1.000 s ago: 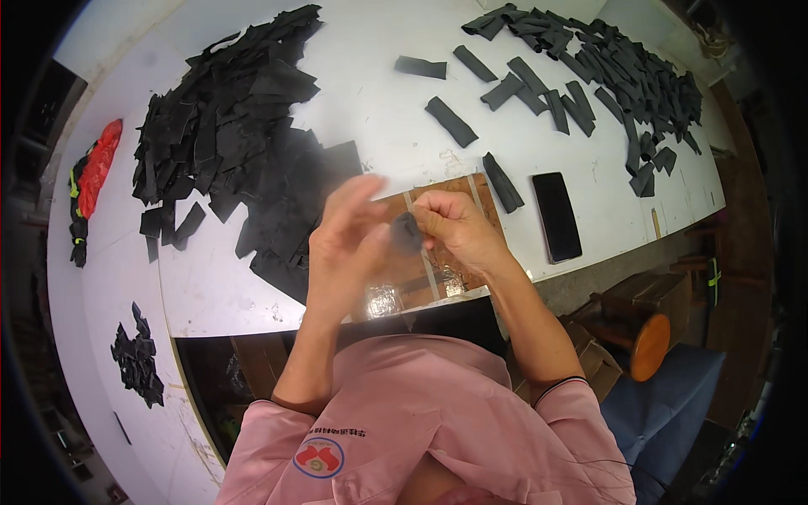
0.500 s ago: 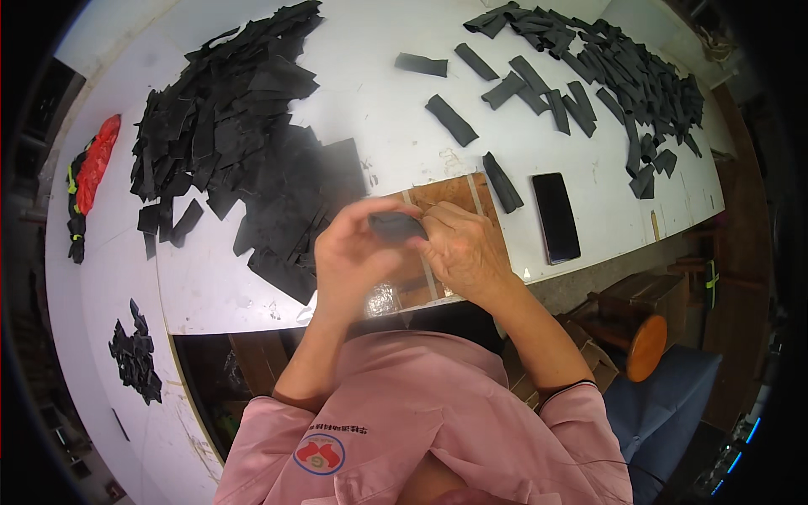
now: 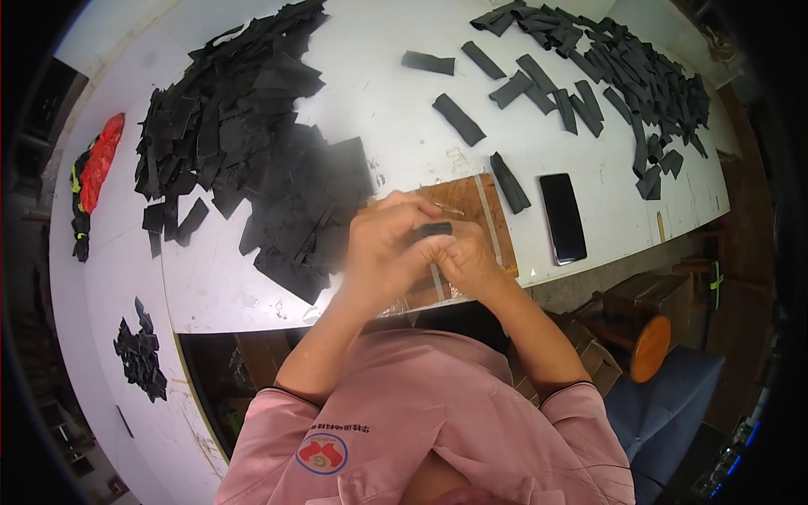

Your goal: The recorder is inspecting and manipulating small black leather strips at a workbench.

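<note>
My left hand (image 3: 387,248) and my right hand (image 3: 468,259) meet over a brown board (image 3: 481,202) crossed by strips of clear tape. Between their fingers they pinch a dark grey sheet piece (image 3: 434,229), of which only a small folded or rolled part shows. Both hands are closed on it, and most of it is hidden behind the fingers. A large heap of flat black pieces (image 3: 278,202) lies to the left of my left hand. One rolled grey tube (image 3: 508,183) rests at the right edge of the board.
A black phone (image 3: 562,219) lies right of the board. More rolled tubes (image 3: 648,80) are heaped at the far right, with several scattered nearer. A small pile of black scraps (image 3: 140,353) and a red bag (image 3: 103,164) lie at the left. A wooden stool (image 3: 650,349) stands beyond the table's front edge.
My left hand has moved right and closed in against my right hand. The grey piece, broader in view before, is now mostly covered by fingers.
</note>
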`<state>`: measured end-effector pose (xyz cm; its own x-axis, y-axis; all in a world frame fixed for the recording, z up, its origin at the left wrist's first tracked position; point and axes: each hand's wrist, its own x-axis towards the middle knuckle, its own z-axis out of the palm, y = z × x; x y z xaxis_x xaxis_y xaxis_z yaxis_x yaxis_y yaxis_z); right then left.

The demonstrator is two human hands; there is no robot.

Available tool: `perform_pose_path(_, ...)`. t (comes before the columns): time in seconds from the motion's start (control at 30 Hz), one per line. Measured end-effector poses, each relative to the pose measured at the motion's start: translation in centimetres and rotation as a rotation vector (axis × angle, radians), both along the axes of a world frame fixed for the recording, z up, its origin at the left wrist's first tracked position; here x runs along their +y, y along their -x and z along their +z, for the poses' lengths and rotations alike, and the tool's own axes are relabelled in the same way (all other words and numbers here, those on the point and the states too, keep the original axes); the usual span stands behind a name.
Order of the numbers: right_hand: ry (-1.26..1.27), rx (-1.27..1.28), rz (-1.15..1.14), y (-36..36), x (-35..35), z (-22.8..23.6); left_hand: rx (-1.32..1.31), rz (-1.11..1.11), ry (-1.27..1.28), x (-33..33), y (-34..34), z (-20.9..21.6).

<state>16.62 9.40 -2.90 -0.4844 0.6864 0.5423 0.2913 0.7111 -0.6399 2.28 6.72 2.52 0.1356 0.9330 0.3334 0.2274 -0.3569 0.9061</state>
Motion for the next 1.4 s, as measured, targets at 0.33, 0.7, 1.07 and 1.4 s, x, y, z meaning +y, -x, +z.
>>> perform_pose_path(0.33, 0.054, -0.342, 0.031, -0.4, 0.5, 5.5, -0.774, 0.001, 0.083, -1.4, -0.1, 0.6)
perform_pose_path(0.7, -0.005, -0.225, 0.012, 0.4, -0.1, 3.8, -0.984, -0.077, 0.122, -1.1, 1.5, -1.5)
perform_pose_path(1.07, 0.408, 0.357, -0.247, -1.6, 6.1, 6.7, 0.527, 0.493, 0.025, -0.8, 5.1, -8.3)
perform_pose_path(1.4, 0.798, 0.120, 0.006, 1.1, -6.0, 1.1, -0.064, 0.559, 0.244, -0.3, 7.1, -6.8)
